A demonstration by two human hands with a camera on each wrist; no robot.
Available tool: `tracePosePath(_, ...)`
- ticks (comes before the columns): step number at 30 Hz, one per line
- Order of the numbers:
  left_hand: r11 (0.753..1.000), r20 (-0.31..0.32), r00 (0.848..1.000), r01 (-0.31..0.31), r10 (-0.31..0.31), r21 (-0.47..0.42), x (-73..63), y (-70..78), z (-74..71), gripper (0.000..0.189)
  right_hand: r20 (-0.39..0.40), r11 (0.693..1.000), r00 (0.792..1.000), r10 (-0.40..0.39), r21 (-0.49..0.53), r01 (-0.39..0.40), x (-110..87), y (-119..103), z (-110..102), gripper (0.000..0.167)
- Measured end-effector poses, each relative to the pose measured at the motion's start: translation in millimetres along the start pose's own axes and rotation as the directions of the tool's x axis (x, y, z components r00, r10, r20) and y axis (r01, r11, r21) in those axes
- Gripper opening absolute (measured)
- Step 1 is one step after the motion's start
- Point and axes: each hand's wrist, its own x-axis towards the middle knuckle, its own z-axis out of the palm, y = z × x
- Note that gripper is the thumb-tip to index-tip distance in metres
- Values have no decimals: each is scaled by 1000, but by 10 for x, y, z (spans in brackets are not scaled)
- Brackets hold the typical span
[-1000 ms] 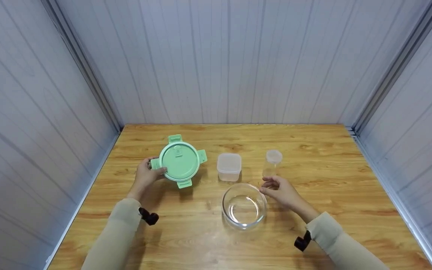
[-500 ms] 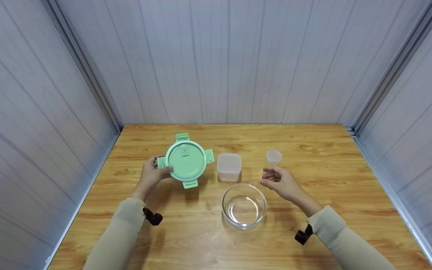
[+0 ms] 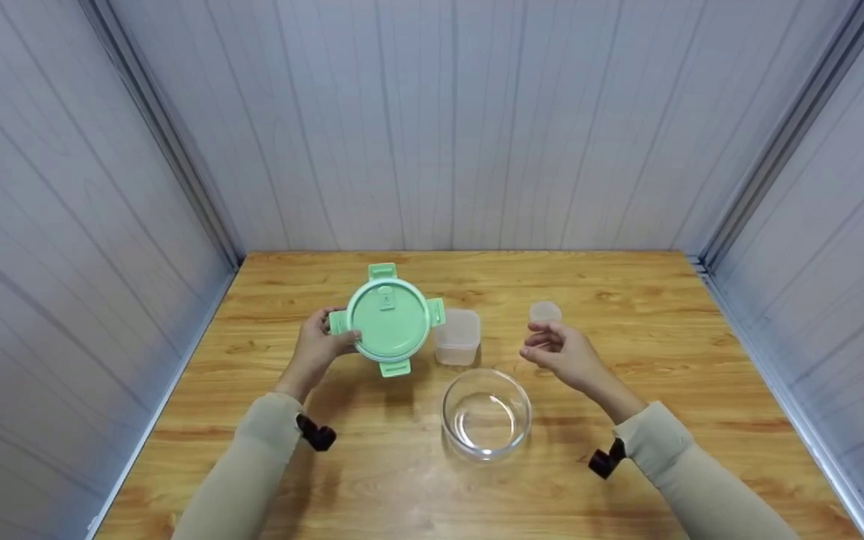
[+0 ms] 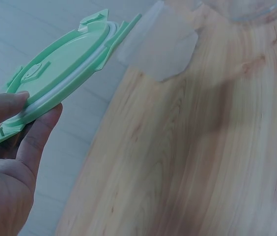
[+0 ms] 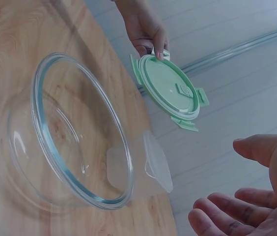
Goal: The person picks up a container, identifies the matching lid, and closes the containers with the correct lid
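Observation:
A round green lid (image 3: 391, 320) with flap clips is held up off the table by my left hand (image 3: 319, 346), thumb on top and fingers beneath its edge, as the left wrist view shows. My right hand (image 3: 568, 360) hovers with nothing in it, its fingers loosely bent and thumb apart from them in the right wrist view. Just below that hand stands a round clear glass bowl (image 5: 45, 132), without a cover. Behind the right fingers is a small clear container with a whitish round top (image 3: 545, 311), its lower part hidden by the hand.
A frosted square plastic container (image 3: 459, 337) stands behind the bowl, partly overlapped by the lid's right clip in the head view. The wooden table (image 3: 402, 480) is bordered by pale panel walls (image 3: 432, 127) at the back and both sides.
My left hand has carried the green lid to the right, closer to the square container. The right hand has moved from the bowl's rim up and back, away from it.

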Motion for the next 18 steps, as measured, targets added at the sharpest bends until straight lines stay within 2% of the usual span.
tracePosePath(10, 999, 20, 999, -39, 39, -17, 18, 60, 163, 56, -11, 1000, 1000, -12, -19, 12, 33, -113, -84, 58)
tracePosePath(18, 998, 75, 995, -57, 60, -36, -8, 104, 297, 56, -30, 1000, 1000, -3, -20, 2, 77, -196, -128, 61)
